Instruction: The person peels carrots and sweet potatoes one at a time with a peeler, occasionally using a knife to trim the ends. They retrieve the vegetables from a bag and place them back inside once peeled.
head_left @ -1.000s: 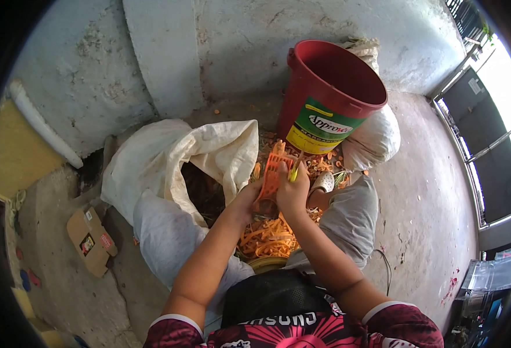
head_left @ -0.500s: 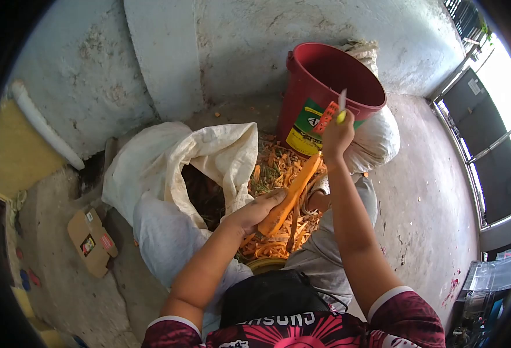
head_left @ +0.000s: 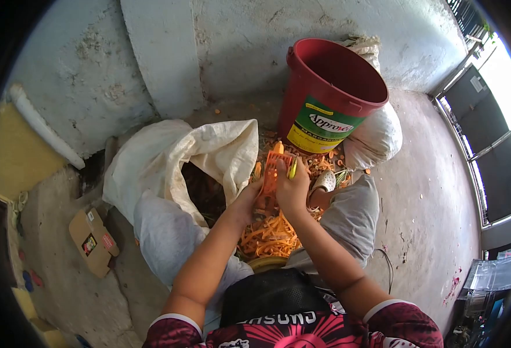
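Observation:
A large carrot [head_left: 278, 147] points away from me above the heap of peelings, partly covered by my hands. Its lower end is in my left hand [head_left: 248, 198], whose fingers are wrapped round it. My right hand [head_left: 292, 184] is closed on an orange slotted plastic peeler [head_left: 272, 171], which lies over the carrot. The same hand also keeps a small knife with a yellow-green handle [head_left: 293, 168] in its grasp; the blade is hidden. Below both hands, orange peelings [head_left: 273, 236] are piled between my legs.
An open white sack [head_left: 145, 153] stands on the left, dark inside. Ahead is a red bucket [head_left: 307, 87] with a margarine label, beside a filled sack [head_left: 377, 142]. Flattened cardboard [head_left: 91, 243] lies on the floor at left. A yellow rim [head_left: 267, 264] shows near my lap.
My right hand has come down and left from in front of the bucket, bringing peeler and knife onto the carrot. The carrot now stands more upright in view, my left hand slightly lower.

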Demonstrator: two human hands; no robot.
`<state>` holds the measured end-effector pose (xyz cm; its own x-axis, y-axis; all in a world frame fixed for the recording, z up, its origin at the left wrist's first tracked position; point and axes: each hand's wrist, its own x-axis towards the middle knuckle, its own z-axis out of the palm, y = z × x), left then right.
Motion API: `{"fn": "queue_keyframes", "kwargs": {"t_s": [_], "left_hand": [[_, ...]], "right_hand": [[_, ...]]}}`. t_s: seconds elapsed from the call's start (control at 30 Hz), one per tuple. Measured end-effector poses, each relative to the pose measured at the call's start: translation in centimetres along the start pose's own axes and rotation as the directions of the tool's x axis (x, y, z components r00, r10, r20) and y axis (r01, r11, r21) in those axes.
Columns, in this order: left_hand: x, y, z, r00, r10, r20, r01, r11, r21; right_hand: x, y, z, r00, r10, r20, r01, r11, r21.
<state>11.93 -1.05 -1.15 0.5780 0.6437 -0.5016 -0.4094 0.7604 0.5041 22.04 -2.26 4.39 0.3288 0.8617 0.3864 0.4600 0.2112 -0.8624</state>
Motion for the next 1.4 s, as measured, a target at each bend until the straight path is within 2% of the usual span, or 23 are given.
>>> {"fn": "queue_keyframes", "kwargs": {"t_s": [0.03,0.07,0.13,0.17,0.27,0.33,0.37,0.43,0.5,0.6,0.7,0.73,0.8,0.87,0.93,1.03,1.13,1.17,1.23,1.37,1.4], "left_hand": [[0.0,-0.1,-0.2,1.000,0.001,0.020,0.000,0.999,-0.040],[0.0,-0.2,-0.3,0.999,0.003,0.039,0.000,0.997,-0.080],[-0.3,-0.4,-0.1,1.000,-0.001,0.013,0.002,0.998,-0.070],[-0.4,-0.5,0.1,1.000,-0.003,0.001,0.003,0.998,-0.063],[0.8,-1.4,-2.2,0.919,0.012,0.395,0.022,0.996,-0.081],[-0.9,-0.9,0.0,0.968,0.008,0.250,-0.023,0.998,0.058],[-1.7,-0.7,1.0,0.984,0.017,0.175,-0.040,0.991,0.130],[-2.2,-1.0,1.3,0.993,-0.056,0.100,0.032,0.974,0.226],[-3.2,-1.0,2.3,0.996,-0.091,-0.008,0.089,0.945,0.315],[-2.4,-1.1,1.2,0.986,-0.046,0.161,-0.017,0.929,0.370],[-2.9,-0.5,0.7,0.969,0.015,0.248,-0.092,0.949,0.302],[-2.6,-0.6,0.2,0.967,0.107,0.231,-0.199,0.887,0.418],[-1.6,-0.9,-1.0,0.928,0.295,0.228,-0.372,0.680,0.632],[-2.1,-0.4,-0.9,0.944,0.296,0.145,-0.310,0.644,0.699],[-1.6,-0.7,-1.5,0.946,0.302,0.120,-0.287,0.605,0.743],[-1.2,-0.9,-1.3,0.935,0.349,0.069,-0.229,0.440,0.868],[-1.9,-0.8,-0.2,0.865,0.494,0.089,-0.164,0.111,0.980],[-2.2,-0.8,0.1,0.848,0.518,0.108,-0.144,0.031,0.989],[-2.5,-0.8,0.6,0.814,0.561,0.151,-0.096,-0.126,0.987],[-2.7,-1.1,0.5,0.767,0.589,0.253,-0.145,-0.225,0.963],[-3.1,-0.9,0.7,0.755,0.595,0.276,-0.170,-0.229,0.958]], "right_hand": [[-0.2,0.3,0.1,1.000,-0.015,-0.005,0.015,1.000,-0.003],[-0.3,0.3,0.1,0.999,0.044,0.014,-0.044,0.999,0.015],[-0.5,0.1,-0.2,0.985,0.164,0.052,-0.166,0.985,0.042],[-0.6,0.0,-0.3,0.988,0.149,0.027,-0.150,0.988,0.024],[-0.6,0.2,-0.3,0.995,0.092,-0.042,-0.092,0.996,-0.007],[0.2,1.5,-0.2,0.995,0.040,-0.087,-0.040,0.999,-0.005],[1.2,2.0,-0.5,0.987,-0.004,-0.158,0.011,0.999,0.039],[4.7,3.4,-1.8,0.947,0.020,-0.320,-0.075,0.984,-0.161],[8.1,5.8,-3.1,0.900,-0.004,-0.435,-0.055,0.991,-0.124],[10.9,8.0,-4.9,0.845,-0.142,-0.515,0.023,0.973,-0.231],[10.6,9.5,-6.5,0.921,-0.040,-0.387,-0.005,0.994,-0.113],[9.8,10.6,-6.4,0.946,-0.032,-0.323,-0.023,0.986,-0.163],[7.4,12.7,-6.0,0.981,-0.007,-0.194,-0.044,0.966,-0.257],[4.2,10.5,-5.5,0.996,0.003,0.092,-0.012,0.995,0.100],[2.2,9.3,-5.2,0.919,0.189,0.347,-0.266,0.945,0.190],[0.7,6.8,-5.6,0.885,0.169,0.434,-0.201,0.979,0.029],[0.2,7.3,-5.9,0.800,0.226,0.556,-0.170,0.974,-0.152],[-0.2,7.2,-6.2,0.828,0.158,0.539,-0.098,0.985,-0.139],[-0.1,7.3,-6.3,0.802,0.195,0.565,-0.116,0.978,-0.172],[-0.5,8.6,-6.3,0.789,0.169,0.590,-0.124,0.985,-0.116],[-0.4,8.1,-6.4,0.781,0.218,0.585,-0.152,0.975,-0.162]]}}
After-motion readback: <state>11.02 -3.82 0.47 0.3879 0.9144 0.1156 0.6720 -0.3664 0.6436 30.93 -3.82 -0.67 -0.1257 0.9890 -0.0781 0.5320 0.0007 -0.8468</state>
